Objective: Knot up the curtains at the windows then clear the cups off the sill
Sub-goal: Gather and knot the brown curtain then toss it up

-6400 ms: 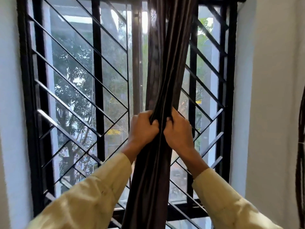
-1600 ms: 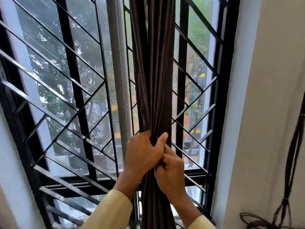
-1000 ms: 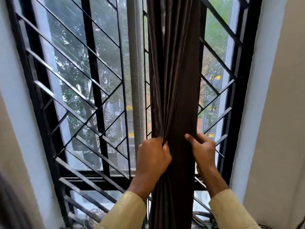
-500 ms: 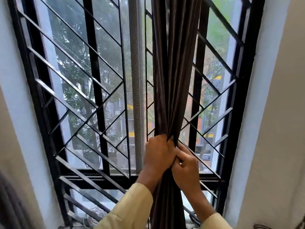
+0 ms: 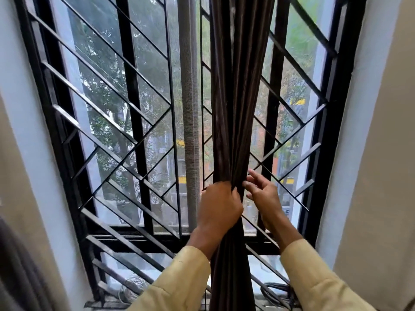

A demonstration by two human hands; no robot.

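A tall window fills the view, its black frame (image 5: 334, 108) set in a deep recess. A black metal grille (image 5: 132, 108) of upright and slanted bars crosses the glass. A grey mesh strip (image 5: 189, 108) runs up the middle. The recess sides (image 5: 29, 131) are pale bluish white, and the wall (image 5: 390, 176) beyond them is beige. Soft, even daylight comes in. Outside stand leafy trees (image 5: 105, 97) and blurred buildings with yellow bands (image 5: 182, 179). At the foot of the window lie a pale wire coil (image 5: 132, 288) and dark cables (image 5: 278, 292).
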